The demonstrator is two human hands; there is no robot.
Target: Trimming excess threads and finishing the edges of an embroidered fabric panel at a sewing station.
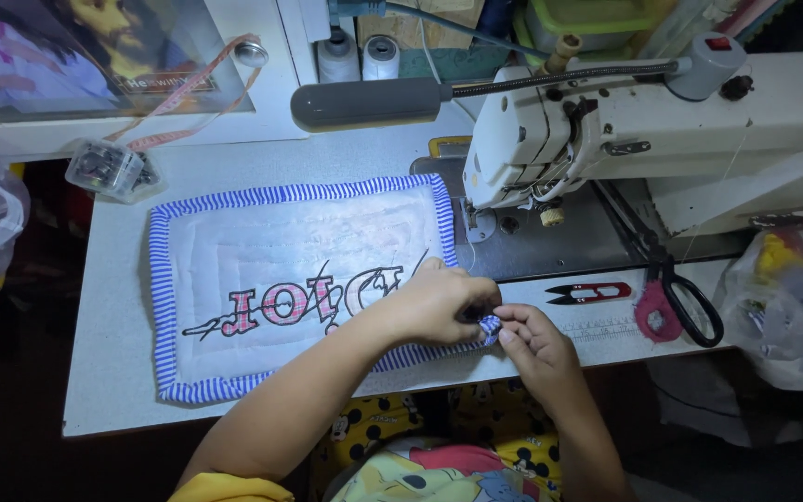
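Blue-and-white striped binding corner (488, 327) pinched between both hands at the near right corner of the quilted white mat (304, 284). Left hand (439, 302) curled nearly closed over the corner, fingertips pressed on the trim. Right hand (536, 339) with thumb and forefinger closed tight on the same bit of fabric, other fingers tucked under. Mat flat on the white table (113, 372), its near edge close to the table's front edge, its right edge just beside the sewing machine (625, 121). Open table surface left of the mat and in front of the machine. Red thread snips (589, 293) and black-handled scissors (685, 297) near the right hand. Pinched corner mostly hidden by fingers; appliqué letters partly covered by the left wrist.
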